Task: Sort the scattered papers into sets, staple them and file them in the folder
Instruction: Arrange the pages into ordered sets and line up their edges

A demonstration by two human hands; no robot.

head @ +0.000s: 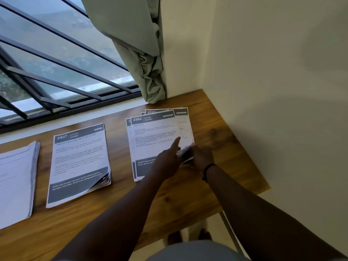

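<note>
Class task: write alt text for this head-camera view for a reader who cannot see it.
Both hands work a fanned stack of printed sheets on a wooden table: left hand flat, right hand at its edge. Two neater stacks lie left.

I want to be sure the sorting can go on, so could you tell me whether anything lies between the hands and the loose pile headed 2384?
Nothing visible does: the left hand and right hand are already on the 2384 pile.

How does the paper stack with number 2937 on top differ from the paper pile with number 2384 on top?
The 2937 paper stack lies squared, with a curled lower right corner; the 2384 paper pile is fanned, showing other sheets' edges. No hand touches the 2937 stack; the left hand and right hand are on the 2384 pile. Both lie on the wooden table.
</note>
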